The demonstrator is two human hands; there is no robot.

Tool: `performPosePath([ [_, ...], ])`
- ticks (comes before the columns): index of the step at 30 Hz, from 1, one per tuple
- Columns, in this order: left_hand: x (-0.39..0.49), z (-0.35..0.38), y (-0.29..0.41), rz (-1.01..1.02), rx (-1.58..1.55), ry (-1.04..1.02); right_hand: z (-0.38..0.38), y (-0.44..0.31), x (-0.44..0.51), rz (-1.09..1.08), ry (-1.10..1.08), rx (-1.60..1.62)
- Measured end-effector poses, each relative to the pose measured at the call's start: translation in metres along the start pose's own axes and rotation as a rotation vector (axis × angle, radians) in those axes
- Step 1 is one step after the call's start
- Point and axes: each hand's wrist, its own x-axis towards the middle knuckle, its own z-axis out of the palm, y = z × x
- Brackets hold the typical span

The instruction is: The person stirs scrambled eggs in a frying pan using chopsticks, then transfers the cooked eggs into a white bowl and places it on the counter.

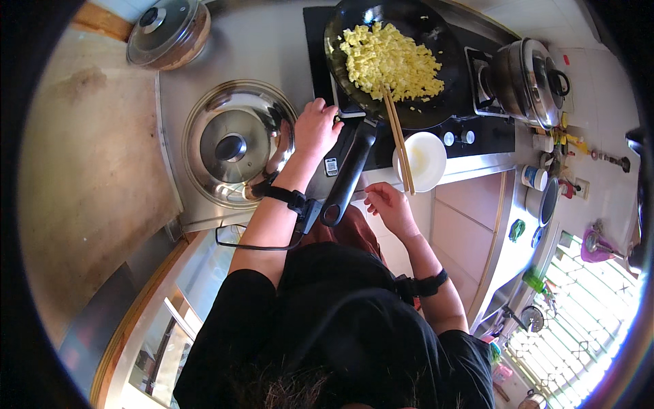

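Observation:
My left hand (319,128) is at the left edge of the black cooktop (319,56), its thumb and fingertips bent near a tiny yellow bit; whether it pinches the bit is unclear. My right hand (391,208) hangs below the white bowl (431,162), fingers loosely curled, nothing visible in it. Wooden chopsticks (397,138) lie across the bowl, their tips inside the black wok (444,51). Scrambled egg pieces (391,64) are heaped in the wok. Its black handle (350,174) points towards me, between my hands.
A steel-rimmed glass lid (209,148) lies left of my left forearm. A lidded glass pot (171,38) stands at the back left, beside a stained board (102,153). A lidded steel pot (526,84) is on the right burner. Cooktop knobs (458,137) are near the bowl.

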Motion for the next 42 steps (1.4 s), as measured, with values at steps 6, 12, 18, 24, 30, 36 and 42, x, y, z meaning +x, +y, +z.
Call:
performPosePath([
  [6, 0.002, 0.009, -0.003, 0.048, 0.000, 0.083, -0.004, -0.001, 0.000, -0.026, 0.016, -0.009],
  [12, 0.001, 0.016, -0.003, 0.108, -0.017, 0.112, -0.011, 0.002, -0.001, -0.022, 0.036, -0.002],
  [18, -0.007, 0.002, 0.000, -0.080, -0.343, 0.206, -0.019, 0.000, -0.006, -0.047, 0.017, -0.060],
  [24, 0.009, -0.098, 0.050, -0.149, -0.930, 0.261, -0.031, -0.003, -0.010, -0.158, 0.012, 0.013],
  [30, 0.055, -0.122, 0.080, -0.198, -0.866, -0.097, -0.038, -0.029, -0.013, -0.395, 0.086, -0.075],
  [36, 0.058, -0.135, 0.092, -0.297, -0.845, -0.160, -0.031, -0.081, -0.016, -0.795, 0.406, -0.461],
  [42, 0.005, -0.136, 0.075, -0.522, -0.973, -0.163, -0.061, -0.100, 0.042, -0.966, 0.593, -0.422],
])
